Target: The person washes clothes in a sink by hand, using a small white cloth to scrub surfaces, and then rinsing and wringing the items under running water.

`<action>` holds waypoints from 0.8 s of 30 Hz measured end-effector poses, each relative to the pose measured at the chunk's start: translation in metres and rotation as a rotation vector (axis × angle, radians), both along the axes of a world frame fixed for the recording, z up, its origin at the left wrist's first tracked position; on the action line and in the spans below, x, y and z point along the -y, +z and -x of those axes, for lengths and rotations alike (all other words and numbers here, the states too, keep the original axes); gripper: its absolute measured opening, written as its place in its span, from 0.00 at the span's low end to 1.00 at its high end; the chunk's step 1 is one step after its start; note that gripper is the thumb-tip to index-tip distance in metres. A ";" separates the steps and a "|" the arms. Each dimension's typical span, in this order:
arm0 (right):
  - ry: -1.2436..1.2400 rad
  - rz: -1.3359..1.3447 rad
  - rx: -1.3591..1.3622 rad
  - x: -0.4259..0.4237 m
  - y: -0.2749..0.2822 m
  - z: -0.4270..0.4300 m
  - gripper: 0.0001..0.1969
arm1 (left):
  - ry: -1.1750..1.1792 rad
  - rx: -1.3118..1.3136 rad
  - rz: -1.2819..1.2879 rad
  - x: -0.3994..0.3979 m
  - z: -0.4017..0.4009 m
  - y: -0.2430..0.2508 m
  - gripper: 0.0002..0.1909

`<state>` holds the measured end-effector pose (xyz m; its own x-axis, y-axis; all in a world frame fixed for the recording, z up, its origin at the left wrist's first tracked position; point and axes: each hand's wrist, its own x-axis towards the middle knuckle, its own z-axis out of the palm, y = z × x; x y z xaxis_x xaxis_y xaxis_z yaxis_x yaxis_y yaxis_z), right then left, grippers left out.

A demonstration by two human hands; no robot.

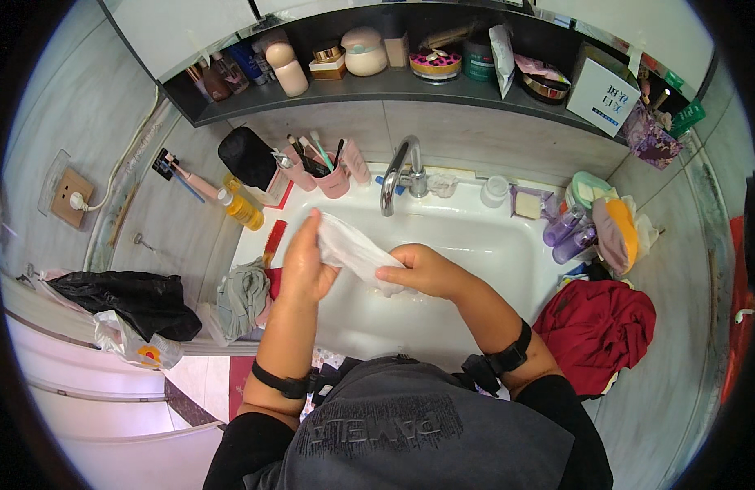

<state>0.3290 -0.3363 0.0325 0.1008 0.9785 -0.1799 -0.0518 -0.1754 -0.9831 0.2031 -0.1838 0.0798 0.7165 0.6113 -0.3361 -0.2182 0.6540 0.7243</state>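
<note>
A wet-looking white cloth [356, 245] is stretched between my two hands above the white washbasin [488, 245]. My left hand [305, 260] grips its upper left end, palm turned inward. My right hand [429, 271] pinches the lower right end between thumb and fingers. A little of the cloth hangs below the right fingers, close to the basin floor. Behind the hands, the chrome faucet [408, 174] curves over the basin's back rim. No running water can be made out at its spout.
Left of the basin are a red comb [274, 242], a yellow bottle [241, 210], pink cups [332, 182] with toothbrushes and a grey cloth [242, 297]. On the right are a soap bar [527, 205], purple bottles [575, 244] and red fabric [598, 331]. A shelf [353, 92] of cosmetics overhangs the back.
</note>
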 end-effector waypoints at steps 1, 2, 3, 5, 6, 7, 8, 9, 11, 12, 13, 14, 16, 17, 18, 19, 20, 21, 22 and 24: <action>0.002 0.004 -0.014 0.002 -0.003 0.001 0.16 | 0.004 -0.004 -0.001 -0.008 0.005 -0.001 0.13; 0.003 0.008 -0.027 0.004 -0.006 0.002 0.16 | 0.021 0.066 0.024 -0.017 0.011 -0.006 0.12; 0.003 0.007 -0.032 0.005 -0.013 0.002 0.16 | 0.033 0.136 0.049 -0.025 0.015 -0.008 0.12; -0.116 -0.168 0.081 0.006 -0.031 0.001 0.13 | 0.047 0.159 0.027 -0.032 0.020 -0.013 0.12; -0.115 -0.168 0.073 0.007 -0.031 0.000 0.13 | 0.070 0.141 0.043 -0.033 0.022 -0.012 0.12; -0.178 -0.100 -0.029 0.008 -0.029 -0.002 0.14 | 0.092 0.122 0.060 -0.035 0.024 -0.012 0.12; -0.241 -0.032 -0.131 0.008 -0.029 -0.002 0.14 | 0.083 0.126 0.067 -0.038 0.028 -0.016 0.12; -0.245 -0.032 -0.136 0.007 -0.030 -0.003 0.14 | 0.079 0.120 0.066 -0.040 0.028 -0.022 0.12; -0.390 -0.139 -0.172 0.003 -0.032 -0.003 0.14 | 0.133 0.028 0.115 -0.044 0.027 -0.032 0.12; -0.392 -0.136 -0.178 0.004 -0.028 -0.003 0.14 | 0.132 0.022 0.116 -0.045 0.029 -0.035 0.12; -0.402 -0.081 -0.233 0.005 -0.020 -0.004 0.13 | 0.119 -0.004 0.154 -0.047 0.031 -0.037 0.14; -0.412 -0.026 -0.288 0.006 -0.017 -0.005 0.13 | 0.106 -0.029 0.191 -0.047 0.033 -0.039 0.15; -0.474 -0.043 -0.306 0.007 -0.029 -0.014 0.12 | 0.067 -0.064 0.184 -0.036 0.028 -0.028 0.16; -0.530 -0.064 -0.321 0.007 -0.034 -0.018 0.12 | 0.032 -0.094 0.174 -0.033 0.026 -0.025 0.16; -0.586 0.012 -0.331 0.008 -0.024 -0.018 0.12 | 0.040 -0.095 0.173 -0.034 0.030 -0.028 0.16; -0.583 0.014 -0.332 0.008 -0.016 -0.018 0.12 | -0.008 -0.145 0.132 -0.036 0.033 -0.034 0.17; -0.630 0.053 -0.415 0.007 -0.009 -0.018 0.12 | -0.056 -0.195 0.092 -0.038 0.035 -0.038 0.18; -0.679 0.094 -0.499 0.006 -0.007 -0.017 0.12 | -0.055 -0.197 0.095 -0.035 0.035 -0.041 0.18; -0.679 0.098 -0.500 0.003 -0.010 -0.016 0.12 | -0.183 -0.215 -0.001 -0.030 0.032 -0.044 0.17; -0.718 -0.014 -0.477 -0.008 -0.025 -0.014 0.11 | -0.384 -0.233 -0.060 -0.011 0.017 -0.048 0.16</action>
<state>0.3434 -0.3281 0.0078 0.6121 0.7095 -0.3491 -0.5540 0.0697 -0.8296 0.1857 -0.1724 0.0322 0.8047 0.3392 -0.4872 0.2050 0.6115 0.7642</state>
